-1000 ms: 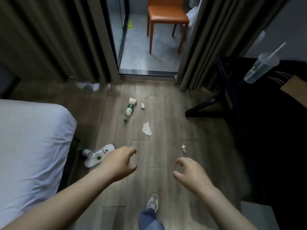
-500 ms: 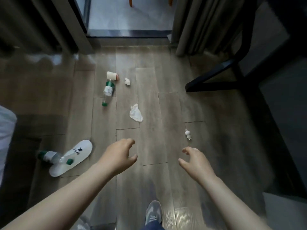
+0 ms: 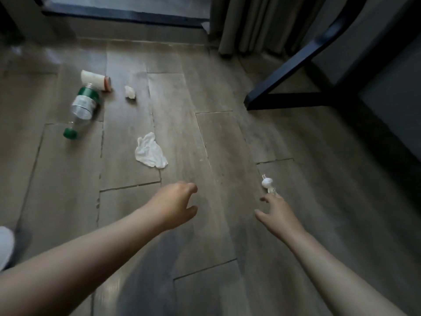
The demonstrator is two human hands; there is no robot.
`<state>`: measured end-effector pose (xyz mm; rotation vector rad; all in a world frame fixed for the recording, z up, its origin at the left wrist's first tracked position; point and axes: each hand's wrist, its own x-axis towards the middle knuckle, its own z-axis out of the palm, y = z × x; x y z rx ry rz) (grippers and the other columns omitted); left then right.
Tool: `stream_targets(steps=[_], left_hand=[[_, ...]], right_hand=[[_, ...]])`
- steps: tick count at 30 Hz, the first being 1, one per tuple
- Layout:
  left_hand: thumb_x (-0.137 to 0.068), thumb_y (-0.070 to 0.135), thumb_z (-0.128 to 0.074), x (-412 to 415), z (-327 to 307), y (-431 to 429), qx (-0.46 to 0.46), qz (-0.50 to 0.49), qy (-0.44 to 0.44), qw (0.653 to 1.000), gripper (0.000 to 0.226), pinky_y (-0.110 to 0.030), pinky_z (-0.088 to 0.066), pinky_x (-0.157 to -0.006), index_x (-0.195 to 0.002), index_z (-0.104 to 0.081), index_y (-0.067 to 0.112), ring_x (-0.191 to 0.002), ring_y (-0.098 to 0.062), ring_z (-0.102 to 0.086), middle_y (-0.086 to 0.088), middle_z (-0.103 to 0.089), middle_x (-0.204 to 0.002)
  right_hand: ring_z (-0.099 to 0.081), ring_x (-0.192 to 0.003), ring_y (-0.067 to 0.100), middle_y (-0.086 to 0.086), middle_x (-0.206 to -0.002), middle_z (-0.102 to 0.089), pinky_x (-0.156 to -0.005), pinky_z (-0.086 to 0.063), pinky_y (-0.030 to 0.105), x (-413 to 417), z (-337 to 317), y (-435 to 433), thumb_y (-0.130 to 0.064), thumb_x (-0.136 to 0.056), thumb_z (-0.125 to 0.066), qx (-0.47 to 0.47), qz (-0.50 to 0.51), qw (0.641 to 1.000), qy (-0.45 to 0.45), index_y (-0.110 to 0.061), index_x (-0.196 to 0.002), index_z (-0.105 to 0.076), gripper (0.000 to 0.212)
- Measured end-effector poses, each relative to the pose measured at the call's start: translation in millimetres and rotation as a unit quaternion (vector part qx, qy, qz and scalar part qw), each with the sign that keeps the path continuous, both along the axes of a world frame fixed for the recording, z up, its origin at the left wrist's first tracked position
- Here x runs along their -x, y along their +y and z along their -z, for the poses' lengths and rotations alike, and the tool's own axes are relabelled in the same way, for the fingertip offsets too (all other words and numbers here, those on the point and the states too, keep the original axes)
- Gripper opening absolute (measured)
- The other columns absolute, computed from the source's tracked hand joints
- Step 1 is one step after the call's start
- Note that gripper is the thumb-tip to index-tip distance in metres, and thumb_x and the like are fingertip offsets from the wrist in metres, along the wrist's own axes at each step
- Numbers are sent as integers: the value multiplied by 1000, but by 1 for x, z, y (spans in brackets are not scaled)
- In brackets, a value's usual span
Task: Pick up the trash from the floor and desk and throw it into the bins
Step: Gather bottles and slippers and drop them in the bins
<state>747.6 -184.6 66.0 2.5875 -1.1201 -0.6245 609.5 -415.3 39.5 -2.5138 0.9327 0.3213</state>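
Observation:
Trash lies scattered on the wooden floor. A small white wad with a clear wrapper tail sits just beyond my right hand, whose fingers reach out loosely spread, tips nearly at the wrapper. My left hand hovers over bare floor with relaxed, slightly curled fingers, holding nothing. A crumpled white tissue lies ahead of it. Farther off are a clear plastic bottle with a green cap, a white paper cup on its side and a small white paper ball.
A black desk leg and foot bar stand at the right, with dark space under the desk behind. Grey curtains hang at the back, beside a dark door threshold. A white slipper edge shows at far left.
The view has dropped closer to the floor and moved forward. My right hand has reached out toward the small white wad; my left hand has stayed low beside it.

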Motion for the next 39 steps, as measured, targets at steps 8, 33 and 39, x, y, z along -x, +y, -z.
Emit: stream_targets(steps=[8,33,39], left_hand=[[-87,37,-58,-2,41,-8,15,29,-14,999,46,-28,-45,-91,-129,-49,20,-115,-18,-55,2,-57,-127],[-89,39,-54,-11,35,166,-46,-15,-39,998,46,-25,-43,-88,-130,-48,23,-113,-16,-55,3,-57,-128],[-86,38,-56,11,24,273,-85,-86,-34,992,42,-30,-46,-90,-125,-51,22,-111,-20,-56,1,-58,-124]], right_hand=[[-54,-112,34,20,-123,-54,-91,-41,32,-23,55,-45,-16,-83,-68,30,104,987,-121,-7,-129,-56,48],[-57,-92,20,0,-98,-58,-75,-44,29,-68,70,158,-15,-79,-64,-82,-144,978,-125,-17,-98,-60,20],[-56,-102,17,-3,-109,-58,-83,-45,29,-70,47,248,-26,-81,-62,-80,-346,933,-56,-24,-108,-55,28]])
